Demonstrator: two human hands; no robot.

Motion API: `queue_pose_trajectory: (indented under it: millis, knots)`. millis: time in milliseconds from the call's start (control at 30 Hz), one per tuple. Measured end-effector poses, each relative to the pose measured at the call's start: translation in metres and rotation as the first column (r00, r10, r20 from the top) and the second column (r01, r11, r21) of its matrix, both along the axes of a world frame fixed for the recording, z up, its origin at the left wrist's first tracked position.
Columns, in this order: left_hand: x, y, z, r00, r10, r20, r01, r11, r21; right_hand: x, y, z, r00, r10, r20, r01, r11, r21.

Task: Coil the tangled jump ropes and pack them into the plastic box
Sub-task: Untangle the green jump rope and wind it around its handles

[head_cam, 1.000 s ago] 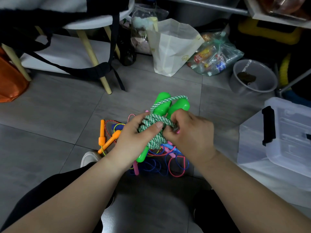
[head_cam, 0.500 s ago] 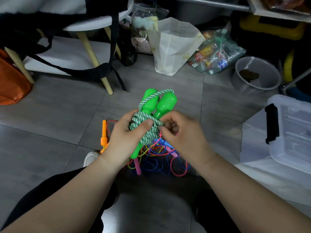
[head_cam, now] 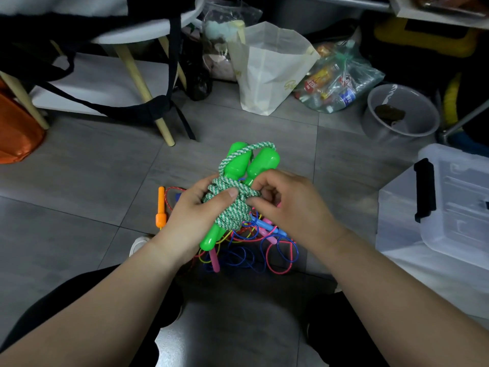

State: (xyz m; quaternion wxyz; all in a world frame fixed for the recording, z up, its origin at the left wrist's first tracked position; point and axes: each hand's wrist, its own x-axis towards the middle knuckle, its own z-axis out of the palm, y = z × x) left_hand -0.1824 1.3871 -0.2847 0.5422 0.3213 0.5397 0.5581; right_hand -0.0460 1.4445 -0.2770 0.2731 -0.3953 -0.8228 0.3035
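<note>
Head view, right edge: clear plastic box (head_cam: 449, 207), lid on, black latch (head_cam: 425, 190) on its left side, inside not readable through the cloudy wall. Beyond it, far right: round grey tub (head_cam: 402, 132) with a dark brown lump (head_cam: 389, 113) in it. Far centre: cream paper bag (head_cam: 267, 67), contents hidden; just right of it a clear plastic bag (head_cam: 341, 78) stuffed with bottles and packets. Far left edge: orange bag (head_cam: 16, 133). Mid-scene, held above the grey tiled floor (head_cam: 79, 181): green jump rope (head_cam: 232, 205), green-and-white cord wound round two green handles (head_cam: 262, 161) side by side, gripped by the left hand (head_cam: 190, 215) with the thumb pressed across the wraps; right hand (head_cam: 291, 205) with fingers curled, pinching the cord at the coil's right side. Coil well left of the box, only floor tile between. Under the hands, on the floor: tangle (head_cam: 264, 247) of thin red, blue and yellow ropes with pink and blue handles, an orange handle (head_cam: 161, 207) at its left. Far left: pale stool leg (head_cam: 144, 94) crossed by hanging black straps (head_cam: 105, 107).
</note>
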Motion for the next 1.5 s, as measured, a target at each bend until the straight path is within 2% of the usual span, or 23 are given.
queue_pose_trajectory:
  millis: [133, 267, 367, 533, 633, 733, 833, 900, 1067, 1167, 1300, 1433, 1500]
  knots:
    - [0.003, 0.001, 0.001, 1.0, -0.007, 0.018, 0.007, 1.0, -0.015, -0.001, -0.002, -0.001, 0.998, -0.045, 0.038, 0.041, 0.995, 0.09]
    - [0.004, 0.002, -0.001, 0.999, -0.008, -0.05, 0.01, 1.0, 0.029, -0.006, -0.005, -0.003, 0.985, -0.162, 0.06, 0.13, 0.924, 0.36]
    - [0.006, 0.002, -0.003, 0.996, 0.003, -0.087, 0.001, 0.999, 0.046, -0.01, -0.003, -0.004, 0.974, -0.226, 0.004, 0.203, 0.884, 0.421]
    - [0.011, 0.005, 0.0, 0.999, 0.028, -0.043, -0.025, 0.996, 0.083, -0.013, 0.0, 0.001, 0.946, -0.323, 0.004, 0.277, 0.818, 0.505]
    - [0.008, 0.004, -0.005, 0.999, 0.013, -0.036, -0.01, 0.997, 0.08, -0.009, -0.002, -0.004, 0.948, -0.317, -0.035, 0.279, 0.772, 0.572]
    - [0.006, 0.005, -0.005, 0.998, 0.04, -0.054, -0.035, 0.996, 0.079, -0.009, -0.004, -0.011, 0.953, -0.276, -0.124, 0.302, 0.854, 0.423]
    - [0.003, 0.006, -0.005, 0.966, 0.104, -0.236, -0.079, 0.991, 0.111, -0.014, -0.011, -0.007, 0.928, -0.304, -0.214, 0.314, 0.949, 0.012]
    - [0.002, 0.006, -0.004, 0.917, 0.15, -0.37, -0.102, 0.984, 0.146, -0.017, -0.013, -0.004, 0.897, -0.353, -0.264, 0.279, 0.919, -0.28]
    - [0.001, 0.001, -0.001, 0.76, 0.171, -0.627, -0.017, 0.97, 0.244, -0.023, -0.015, 0.005, 0.771, -0.528, -0.356, 0.213, 0.742, -0.636]
    - [0.001, 0.0, -0.006, 0.662, 0.203, -0.721, -0.024, 0.968, 0.25, -0.026, -0.014, 0.007, 0.739, -0.581, -0.341, 0.143, 0.63, -0.763]
    - [0.001, -0.004, -0.005, 0.576, 0.201, -0.792, 0.079, 0.951, 0.298, -0.024, -0.011, 0.007, 0.775, -0.548, -0.313, 0.056, 0.553, -0.831]
    - [-0.001, -0.007, -0.007, 0.509, 0.151, -0.848, 0.189, 0.941, 0.281, -0.024, -0.014, 0.004, 0.817, -0.526, -0.235, 0.114, 0.548, -0.829]
    - [-0.004, -0.006, -0.007, 0.477, 0.134, -0.869, 0.219, 0.939, 0.265, -0.023, -0.014, 0.005, 0.846, -0.485, -0.22, 0.09, 0.538, -0.838]
